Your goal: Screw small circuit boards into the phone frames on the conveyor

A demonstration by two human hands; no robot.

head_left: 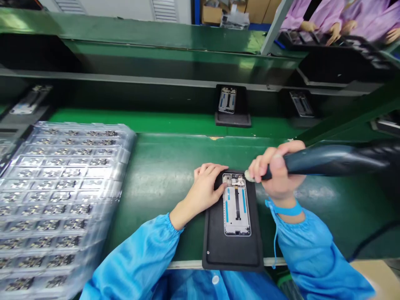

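An opened phone frame [236,205] with blue strips lies in a black holder [231,246] at the near edge of the green bench. My left hand [204,189] rests on the holder's upper left, fingers curled against the top of the phone frame. My right hand [278,171] is wrapped round a dark electric screwdriver [325,160], whose tip sits at the phone frame's top right corner. A blue wrist strap [286,208] circles my right wrist.
A stack of clear plastic trays [59,196] with several small parts fills the left. Two more phone frames in black holders [230,104] [301,104] sit on the belt behind. Other people in pink sleeves [331,21] work at the far right.
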